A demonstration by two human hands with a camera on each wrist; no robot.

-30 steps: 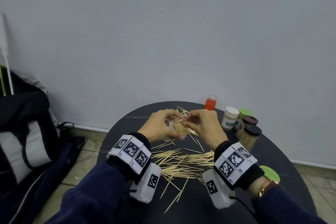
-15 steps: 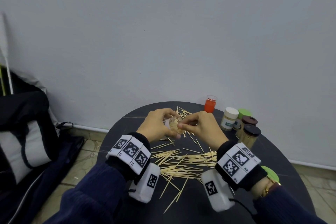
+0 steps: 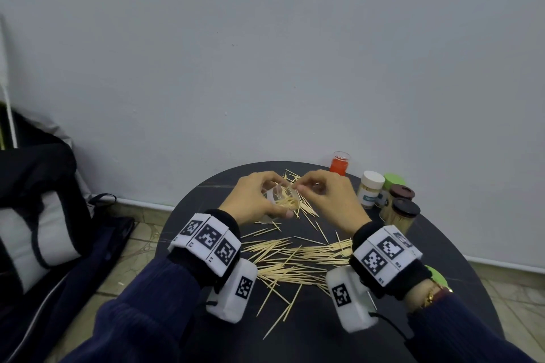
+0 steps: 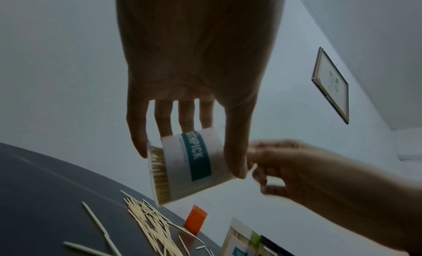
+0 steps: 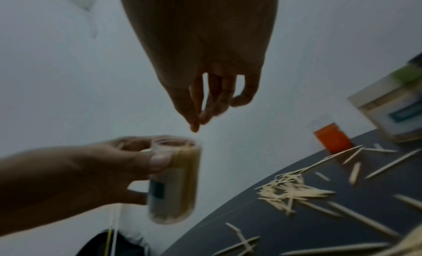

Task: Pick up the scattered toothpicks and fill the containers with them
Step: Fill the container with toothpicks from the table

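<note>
The left hand (image 3: pixel 253 200) is raised above the far half of the round dark desk (image 3: pixel 442 262), its fingers (image 4: pixel 139 133) and thumb curled round a clear container (image 4: pixel 194 162) with a teal label; the container is tilted with its open mouth toward the right hand and is partly filled with toothpicks that show through its wall. Just beside it, the right hand (image 3: pixel 330 200) hovers at the container's mouth with its fingers (image 5: pixel 196 115) drawn together at the tips; the blur hides whether they pinch a toothpick or nothing at all. Under and beyond both hands a small heap of scattered toothpicks (image 3: pixel 300 259) lies near the desk's far edge, and a wider spread lies between the two wrists, with a few strays toward the near edge. The dark surface near the left rim and the near rim carries little else, so there is free room there. At the far right of the desk five more containers stand together close to the rim: an orange container (image 3: pixel 339 163) with no lid on it farthest back, then a white-lidded container (image 3: pixel 369 193), a green-lidded one (image 3: pixel 393 181) behind it, and two dark-lidded containers (image 3: pixel 403 209) nearest the right edge. A loose green lid (image 3: pixel 435 275) shows partly behind the right wrist. Off the desk to the left, a dark bag (image 3: pixel 38 215) sits on the floor against the wall.
</note>
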